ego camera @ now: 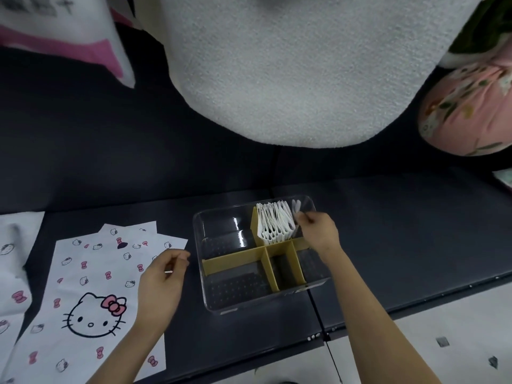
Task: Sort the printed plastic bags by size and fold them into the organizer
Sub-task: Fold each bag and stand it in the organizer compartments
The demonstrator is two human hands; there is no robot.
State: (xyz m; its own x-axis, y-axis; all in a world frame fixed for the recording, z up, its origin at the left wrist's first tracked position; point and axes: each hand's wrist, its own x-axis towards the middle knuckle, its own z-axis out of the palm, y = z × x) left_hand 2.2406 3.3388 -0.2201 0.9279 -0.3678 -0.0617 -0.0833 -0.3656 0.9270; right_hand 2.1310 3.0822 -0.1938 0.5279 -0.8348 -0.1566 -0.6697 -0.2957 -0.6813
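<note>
Folded bags (274, 223) stand in row, organizer's (249, 299) far right pocket, mid desk (401, 239). My right hand (318, 231) pinches end one, tucking in, I think. Left hand (160, 281) loose, holds nothing, over flat bags (91, 273) near left edge. Next: grab one, fold small.

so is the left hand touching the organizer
Apart. The head view shows a strip of dark table between the left hand and the organizer's clear left wall.

The right hand (318, 231) reaches into the far right compartment of the clear organizer (221, 295), at the upright folded bags (273, 225); the left hand (160, 278), loosely curled, is over flat printed bags (91, 273).
</note>
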